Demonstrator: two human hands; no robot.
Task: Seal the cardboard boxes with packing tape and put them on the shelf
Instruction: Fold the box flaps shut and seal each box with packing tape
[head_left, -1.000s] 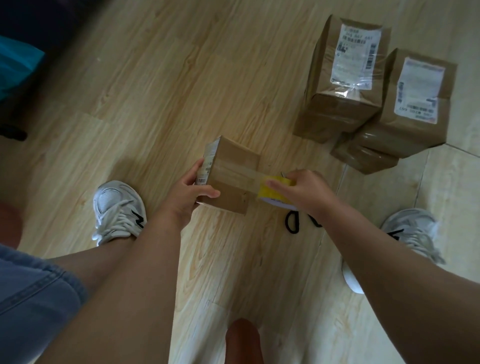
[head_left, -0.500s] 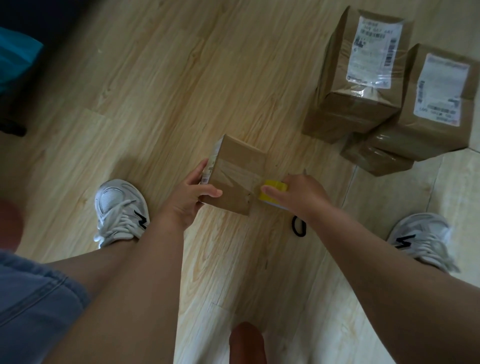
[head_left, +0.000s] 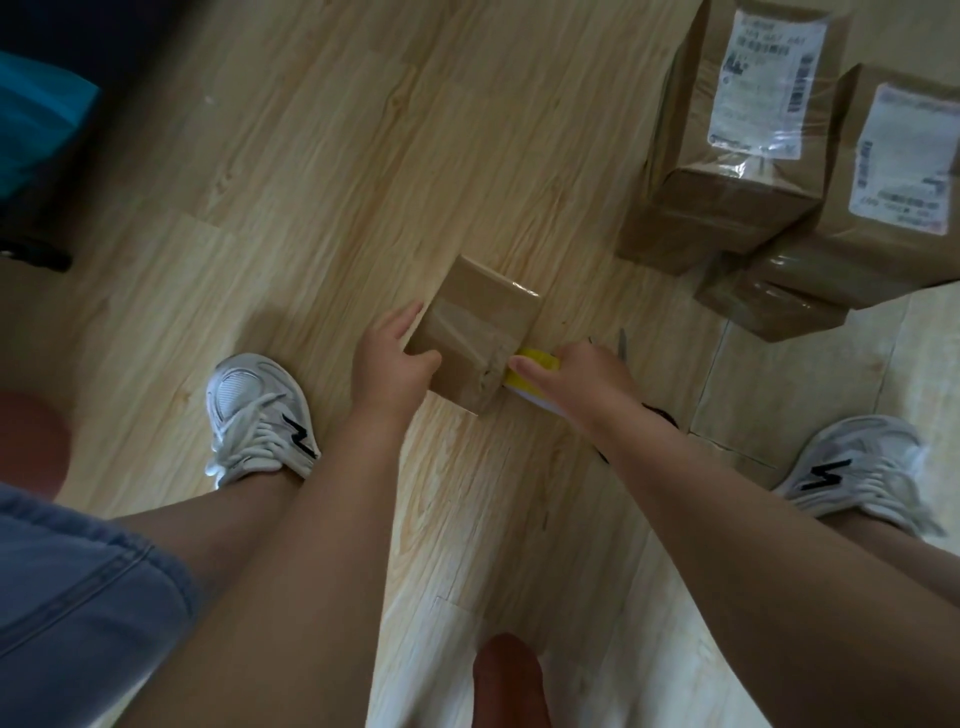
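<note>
Now, small box (head_left: 483, 332): on the wood floor (head_left: 363, 156), centre, clear tape across its top.
Left hand (head_left: 395, 364): fingers curled round the box's left side, thumb on top.
Right hand (head_left: 576, 379): grips yellow tape roll (head_left: 535, 362), touching the box's right edge.
Other boxes (head_left: 727, 182): far right, labelled.

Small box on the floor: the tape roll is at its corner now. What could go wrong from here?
The tape looks wrinkled at the corner of the small box where the right hand holds the tape roll; pulling on may leave a loose seam. The left hand grips only one side, so the box could swivel. The scissors lie partly under the right forearm; grabbing them unseen risks a nick.
</note>
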